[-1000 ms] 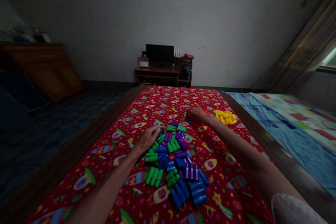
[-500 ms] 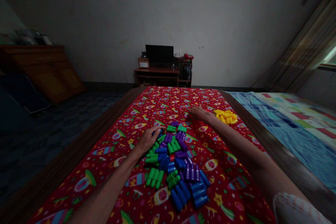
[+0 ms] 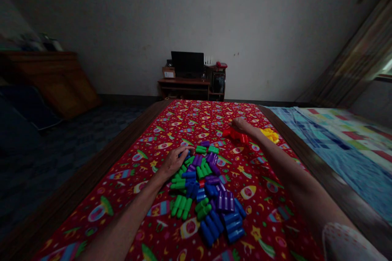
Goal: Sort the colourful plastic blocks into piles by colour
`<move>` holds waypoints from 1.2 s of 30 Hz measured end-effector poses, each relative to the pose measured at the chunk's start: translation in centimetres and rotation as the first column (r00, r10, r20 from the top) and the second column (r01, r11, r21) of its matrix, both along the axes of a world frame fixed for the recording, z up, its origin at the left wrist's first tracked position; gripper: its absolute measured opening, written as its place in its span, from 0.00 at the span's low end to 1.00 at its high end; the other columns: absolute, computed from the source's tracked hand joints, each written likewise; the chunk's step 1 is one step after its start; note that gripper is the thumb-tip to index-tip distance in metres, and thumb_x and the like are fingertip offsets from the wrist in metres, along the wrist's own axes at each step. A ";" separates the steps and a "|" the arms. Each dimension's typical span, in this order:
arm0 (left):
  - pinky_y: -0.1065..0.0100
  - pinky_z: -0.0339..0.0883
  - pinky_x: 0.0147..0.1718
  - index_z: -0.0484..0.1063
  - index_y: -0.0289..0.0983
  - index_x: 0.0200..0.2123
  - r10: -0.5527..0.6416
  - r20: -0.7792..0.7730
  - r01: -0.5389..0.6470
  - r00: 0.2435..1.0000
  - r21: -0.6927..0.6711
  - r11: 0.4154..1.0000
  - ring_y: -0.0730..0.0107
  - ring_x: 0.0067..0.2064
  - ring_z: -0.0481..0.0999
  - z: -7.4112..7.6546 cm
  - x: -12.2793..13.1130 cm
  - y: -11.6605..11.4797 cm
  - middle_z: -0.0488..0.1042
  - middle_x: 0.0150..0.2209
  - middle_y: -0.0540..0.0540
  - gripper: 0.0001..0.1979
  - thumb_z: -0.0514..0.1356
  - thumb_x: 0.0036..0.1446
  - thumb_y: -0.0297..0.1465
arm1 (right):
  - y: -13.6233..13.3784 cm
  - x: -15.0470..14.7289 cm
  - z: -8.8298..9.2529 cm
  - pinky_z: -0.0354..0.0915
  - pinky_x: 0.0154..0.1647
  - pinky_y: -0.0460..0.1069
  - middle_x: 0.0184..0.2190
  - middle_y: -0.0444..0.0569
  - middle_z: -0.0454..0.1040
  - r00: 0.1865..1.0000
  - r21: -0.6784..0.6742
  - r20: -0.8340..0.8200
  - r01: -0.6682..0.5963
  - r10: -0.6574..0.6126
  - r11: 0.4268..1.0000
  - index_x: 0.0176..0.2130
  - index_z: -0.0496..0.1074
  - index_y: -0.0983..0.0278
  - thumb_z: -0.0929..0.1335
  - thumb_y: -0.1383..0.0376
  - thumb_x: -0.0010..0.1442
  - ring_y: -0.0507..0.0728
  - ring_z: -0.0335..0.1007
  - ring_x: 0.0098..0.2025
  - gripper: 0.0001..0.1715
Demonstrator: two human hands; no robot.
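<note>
A loose pile of green, purple and blue plastic blocks (image 3: pixel 203 169), shaped like joined tubes, lies on the red patterned cloth (image 3: pixel 128 195). My left hand (image 3: pixel 175 161) rests at the pile's far left edge, fingers stretched over a blue block (image 3: pixel 185 155) that is partly covered. My right hand (image 3: pixel 243 125) reaches farther out, just behind a small group of red blocks (image 3: pixel 235 135). Its fingertips point down and are too dim and small to tell whether they hold anything. Yellow blocks (image 3: pixel 271 135) lie beyond my right forearm, which hides some of them.
The cloth covers a long table with a dark wooden edge (image 3: pixel 286 142). To the right is a bed with a blue cover (image 3: pixel 309 147). A desk with a monitor (image 3: pixel 188 64) stands against the far wall, and a wooden cabinet (image 3: pixel 58 85) at the left.
My right hand has moved right and slightly away, so the red blocks now show and more of the yellow ones are covered. My left hand stays at the pile.
</note>
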State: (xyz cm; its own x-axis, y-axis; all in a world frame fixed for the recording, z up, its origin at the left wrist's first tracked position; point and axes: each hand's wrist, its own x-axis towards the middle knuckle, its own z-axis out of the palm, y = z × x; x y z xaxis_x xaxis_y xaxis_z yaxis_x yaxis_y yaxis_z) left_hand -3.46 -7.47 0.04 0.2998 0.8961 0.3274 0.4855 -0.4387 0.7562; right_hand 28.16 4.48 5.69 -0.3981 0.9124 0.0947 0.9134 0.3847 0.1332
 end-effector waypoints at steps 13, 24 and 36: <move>0.63 0.70 0.46 0.78 0.36 0.41 -0.009 0.014 0.009 1.000 -0.007 1.000 0.61 0.42 0.78 -0.7 -0.2 0.5 0.80 0.41 0.43 0.22 0.49 0.59 0.42 | -12.4 -6.1 1.3 0.51 0.26 0.43 0.24 0.44 0.70 0.723 0.008 -0.489 -0.556 0.489 0.831 0.31 0.72 0.66 0.61 0.67 0.64 0.47 0.58 0.23 0.13; 0.62 0.69 0.49 0.78 0.37 0.41 0.011 -0.032 -0.011 0.999 0.007 1.000 0.58 0.46 0.77 -0.2 -0.1 0.2 0.80 0.43 0.42 0.22 0.49 0.59 0.43 | -17.3 -8.6 -4.2 0.60 0.55 0.59 0.47 0.60 0.73 0.816 0.268 -0.165 -0.504 0.554 0.821 0.41 0.75 0.64 0.67 0.57 0.61 0.62 0.66 0.51 0.14; 0.62 0.69 0.48 0.78 0.36 0.41 0.000 -0.026 0.000 1.000 0.007 1.000 0.59 0.45 0.78 -0.8 -0.3 0.7 0.80 0.43 0.43 0.23 0.49 0.59 0.43 | -15.8 -8.7 -0.7 0.55 0.30 0.44 0.30 0.49 0.74 0.792 -0.014 -0.445 -0.474 0.419 0.881 0.33 0.74 0.66 0.66 0.62 0.63 0.50 0.66 0.30 0.11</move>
